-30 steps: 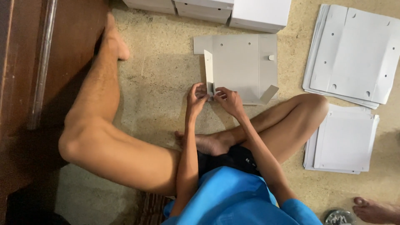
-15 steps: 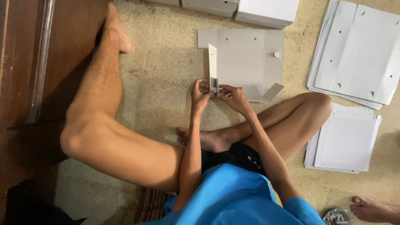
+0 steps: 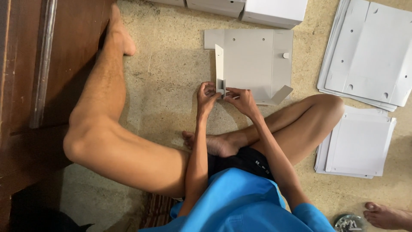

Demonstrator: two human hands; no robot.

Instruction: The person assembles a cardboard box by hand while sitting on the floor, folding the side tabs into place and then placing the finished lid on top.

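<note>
A flat white cardboard box blank (image 3: pixel 253 60) lies on the floor in front of me, its left side flap (image 3: pixel 219 64) folded upright. My left hand (image 3: pixel 207 96) and my right hand (image 3: pixel 240 99) meet at the blank's near left corner, fingers pinching a small corner tab (image 3: pixel 221 87) there. Another tab (image 3: pixel 281 93) sticks up at the near right corner. I sit on the floor with my left leg stretched out and my right leg folded.
Finished white boxes (image 3: pixel 274 9) stand in a row at the far edge. Stacks of flat blanks (image 3: pixel 369 51) and white sheets (image 3: pixel 358 144) lie to the right. Dark wooden furniture (image 3: pixel 47 64) lines the left. Another person's foot (image 3: pixel 388 216) and a small round tin (image 3: pixel 349 223) are at bottom right.
Both hands stay at the same corner of the blank, with fingers shifting slightly on the tab. The view has drifted a little.
</note>
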